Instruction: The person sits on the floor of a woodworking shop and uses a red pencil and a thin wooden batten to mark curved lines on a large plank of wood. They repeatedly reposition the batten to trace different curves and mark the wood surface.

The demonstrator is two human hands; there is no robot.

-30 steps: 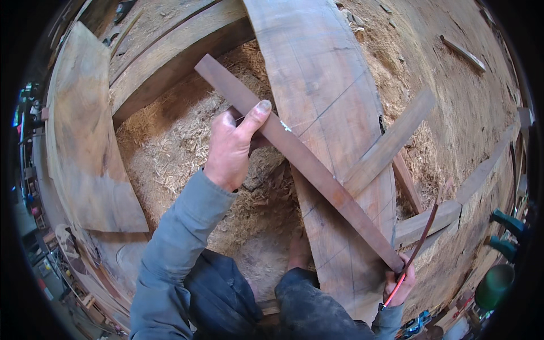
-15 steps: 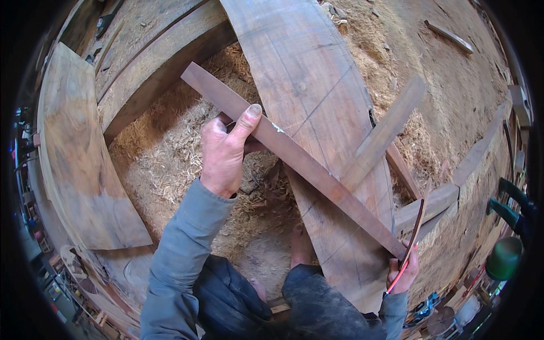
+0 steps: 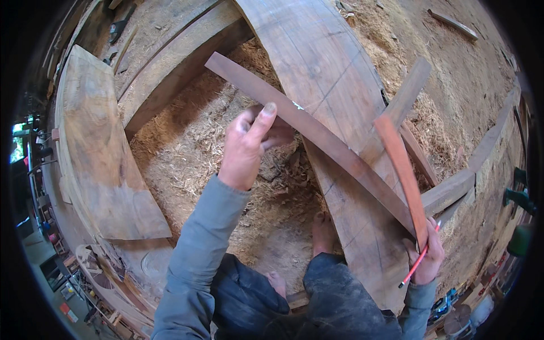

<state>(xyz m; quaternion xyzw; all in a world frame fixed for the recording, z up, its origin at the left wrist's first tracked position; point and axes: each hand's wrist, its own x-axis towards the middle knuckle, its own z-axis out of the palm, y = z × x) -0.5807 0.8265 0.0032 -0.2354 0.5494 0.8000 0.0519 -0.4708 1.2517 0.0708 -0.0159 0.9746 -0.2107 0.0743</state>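
1. Head view: the left hand (image 3: 246, 150) is let go, its thumb raised and its blurred fingers half curled around nothing; whether it touches the strip beside it, I cannot tell
2. The right hand (image 3: 429, 260) grips the lower end of an orange-brown strip (image 3: 402, 173) and a red pencil (image 3: 418, 262), which slants across its fingers
3. A dark brown strip (image 3: 317, 133) runs slantwise from beyond the left hand to just beside the right; whether the right fingers also hold its end is unclear
4. Between the hands, beneath the strips, lies a wide plank (image 3: 328, 71) with dark lines
5. Wood shavings (image 3: 192, 153) cover the ground around the left hand; a pale board (image 3: 102, 153) lies farther left of it
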